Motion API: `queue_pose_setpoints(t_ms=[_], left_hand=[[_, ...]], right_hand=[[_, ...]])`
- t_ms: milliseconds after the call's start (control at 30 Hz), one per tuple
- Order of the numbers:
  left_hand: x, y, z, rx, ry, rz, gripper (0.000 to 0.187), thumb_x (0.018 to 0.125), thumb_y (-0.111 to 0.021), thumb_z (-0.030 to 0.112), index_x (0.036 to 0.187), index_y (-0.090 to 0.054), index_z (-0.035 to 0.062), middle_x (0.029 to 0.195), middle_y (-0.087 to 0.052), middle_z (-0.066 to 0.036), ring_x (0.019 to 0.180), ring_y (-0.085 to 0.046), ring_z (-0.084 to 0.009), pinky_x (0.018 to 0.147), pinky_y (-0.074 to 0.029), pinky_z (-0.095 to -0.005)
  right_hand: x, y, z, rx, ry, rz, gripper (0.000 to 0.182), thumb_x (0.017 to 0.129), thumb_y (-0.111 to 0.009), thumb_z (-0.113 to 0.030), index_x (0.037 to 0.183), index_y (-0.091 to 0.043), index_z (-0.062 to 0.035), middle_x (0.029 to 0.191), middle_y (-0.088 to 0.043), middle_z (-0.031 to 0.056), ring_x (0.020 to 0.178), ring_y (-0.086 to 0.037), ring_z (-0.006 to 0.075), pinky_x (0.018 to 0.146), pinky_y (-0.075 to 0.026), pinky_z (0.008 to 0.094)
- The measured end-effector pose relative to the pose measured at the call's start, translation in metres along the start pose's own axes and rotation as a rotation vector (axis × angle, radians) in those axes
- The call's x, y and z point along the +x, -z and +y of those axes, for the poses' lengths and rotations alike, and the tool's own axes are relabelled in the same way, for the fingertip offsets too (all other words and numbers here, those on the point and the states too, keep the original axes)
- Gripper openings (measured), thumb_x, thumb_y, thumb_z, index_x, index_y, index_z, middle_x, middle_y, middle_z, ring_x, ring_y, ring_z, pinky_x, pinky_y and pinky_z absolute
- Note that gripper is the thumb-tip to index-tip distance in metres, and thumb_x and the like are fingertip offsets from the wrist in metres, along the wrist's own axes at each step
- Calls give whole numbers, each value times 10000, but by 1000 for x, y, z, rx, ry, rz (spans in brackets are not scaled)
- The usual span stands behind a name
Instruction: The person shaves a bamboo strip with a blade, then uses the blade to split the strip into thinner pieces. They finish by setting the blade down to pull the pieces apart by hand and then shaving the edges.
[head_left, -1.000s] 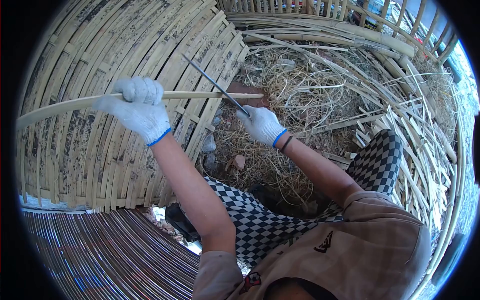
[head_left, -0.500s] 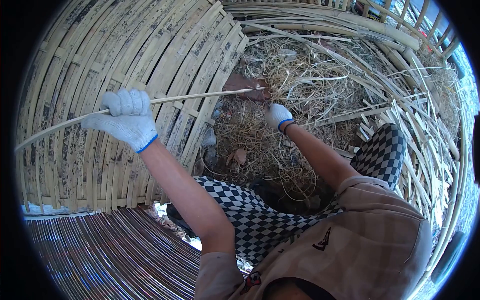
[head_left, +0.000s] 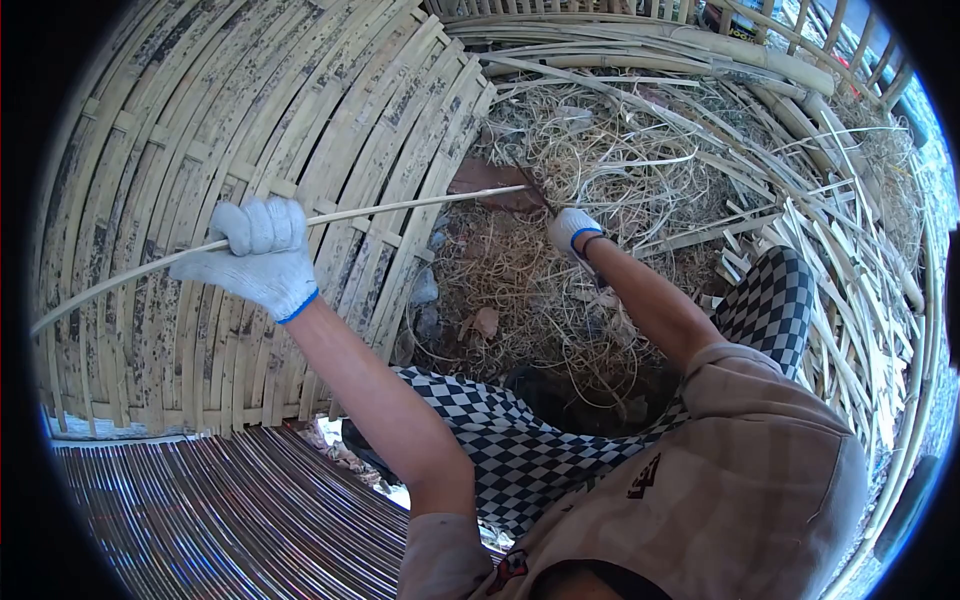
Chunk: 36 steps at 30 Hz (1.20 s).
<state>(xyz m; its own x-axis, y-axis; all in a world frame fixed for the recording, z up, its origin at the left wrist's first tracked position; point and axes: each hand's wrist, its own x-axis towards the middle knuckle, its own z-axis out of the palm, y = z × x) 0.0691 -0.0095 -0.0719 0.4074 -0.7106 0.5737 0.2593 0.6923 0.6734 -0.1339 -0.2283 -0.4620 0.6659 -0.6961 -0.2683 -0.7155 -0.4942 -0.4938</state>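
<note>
My left hand (head_left: 258, 250), in a white cotton glove with a blue cuff, is closed around a long thin bamboo strip (head_left: 390, 207). The strip bends down past my thumb to the far left, and its pale tip reaches over a reddish-brown block (head_left: 475, 178) on the ground. A knife with a dark, narrow blade (head_left: 536, 186) stands at that tip. My right hand (head_left: 572, 230), gloved the same way, is wrapped around the knife's handle, which is mostly hidden by the glove.
A woven bamboo panel (head_left: 340, 110) fills the left side. Curly shavings (head_left: 600, 150) cover the ground ahead. Split bamboo strips (head_left: 840, 330) lie piled on the right, with thicker bamboo poles (head_left: 770, 65) behind. Dark thin rods (head_left: 230, 510) lie in rows at lower left.
My right hand has shifted slightly right and turned, so the knife blade now shows at the strip's tip. My left hand keeps its hold, with the strip slightly lower.
</note>
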Motion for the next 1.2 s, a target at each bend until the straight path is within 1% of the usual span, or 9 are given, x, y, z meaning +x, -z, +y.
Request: queue_pose_setpoints(t_ms=[200,300,333,467,667,733,867,1100,1200], left_hand=[[5,-19,-5,234,-150,178,812,878,-296,921,563,-239,174,524,-195,23,493,-127,-132,485,-110,-313],[11,-1,0,158,-7,261,768,955,-360,826,561,-240,177,511,-208,28,476,-140,-121,464,-89,-308],[9,10,5,143,45,90,741,999,-340,773,560,-249,183,508,-228,28,465,-148,-126,455,-117,-307],[1,-1,0,94,64,-65,724,1011,-340,754,565,-264,189,496,-239,34,448,-164,-127,444,-145,-305],[0,-5,-5,51,83,-183,702,1033,-332,717,570,-284,192,496,-246,33,450,-179,-129,442,-159,-311],[2,-6,-5,15,100,-183,713,1030,-310,725,568,-291,182,505,-237,28,466,-171,-131,453,-169,-318],[-1,-7,-6,56,88,-24,680,1057,-318,659,568,-286,187,505,-233,26,465,-161,-131,452,-164,-315],[6,-5,0,85,58,-70,661,1077,-302,616,577,-289,184,522,-246,26,469,-161,-138,462,-187,-326],[-2,-10,1,52,71,-124,641,1073,-331,600,584,-297,187,522,-250,27,470,-171,-138,469,-197,-323]], right_hand=[[-21,-25,14,16,-10,-18,462,995,-526,-390,1011,-757,10,1017,-726,294,999,-709,445,879,-574,511],[-13,-41,40,-69,29,-87,458,988,-520,-380,1020,-757,10,1030,-724,301,1007,-709,446,879,-576,509],[6,-66,54,-162,100,-54,487,985,-512,-383,1021,-749,41,1042,-717,315,1026,-706,449,886,-574,506],[-69,7,-9,247,-149,64,497,1013,-501,-426,1062,-745,5,975,-722,297,967,-710,450,868,-568,504],[-107,72,-119,320,195,222,468,1029,-499,-439,1084,-738,-39,969,-731,259,969,-714,411,866,-564,525],[-105,67,-120,302,258,294,448,1024,-523,-426,1076,-751,-44,961,-732,270,962,-723,401,857,-574,507],[-30,-15,-76,371,-95,232,528,1050,-457,-421,967,-758,5,924,-715,297,906,-706,460,831,-565,545],[-77,32,-109,264,200,393,415,1026,-502,-392,1004,-741,-54,889,-731,246,890,-719,424,796,-572,528],[36,-56,-21,61,-74,3,345,954,-560,-320,1087,-791,-102,1108,-756,199,1026,-740,368,896,-584,465]])
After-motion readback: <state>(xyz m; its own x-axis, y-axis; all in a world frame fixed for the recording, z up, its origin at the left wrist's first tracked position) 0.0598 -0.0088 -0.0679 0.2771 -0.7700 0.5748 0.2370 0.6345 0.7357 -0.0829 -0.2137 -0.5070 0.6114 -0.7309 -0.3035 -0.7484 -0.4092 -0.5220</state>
